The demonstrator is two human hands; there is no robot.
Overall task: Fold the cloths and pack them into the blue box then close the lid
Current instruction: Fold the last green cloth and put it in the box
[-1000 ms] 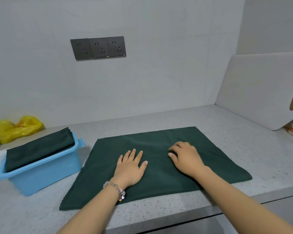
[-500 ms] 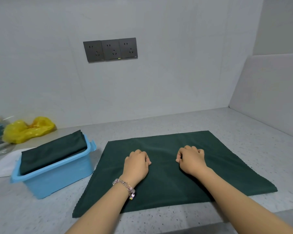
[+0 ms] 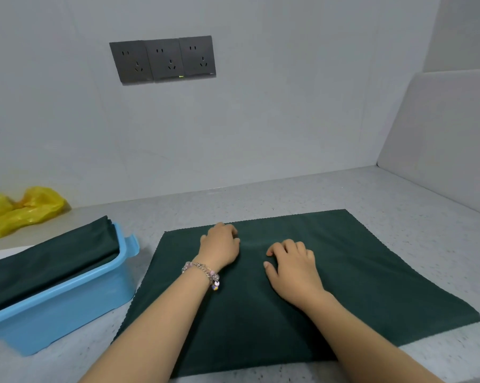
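A dark green cloth (image 3: 371,272) lies spread flat on the grey counter in front of me. My left hand (image 3: 221,246), with a bead bracelet on the wrist, reaches the cloth's far edge, and its fingers are curled down onto that edge; the fingertips are hidden. My right hand (image 3: 291,265) rests on the middle of the cloth with bent fingers and the thumb apart, and I see no fold between them. The blue box (image 3: 67,308) stands to the left, touching the cloth's left edge, with a folded dark green cloth (image 3: 45,261) lying on top of it.
A yellow plastic bag (image 3: 20,208) lies at the back left against the wall. Something white (image 3: 1,254) lies behind the box. A pale board (image 3: 440,139) leans at the right. Three dark sockets (image 3: 163,59) are on the wall. The counter's front edge is near me.
My left hand has slid forward from the cloth's middle to its far edge. The right hand stays near the middle with bent fingers. The camera has tilted up and moved closer.
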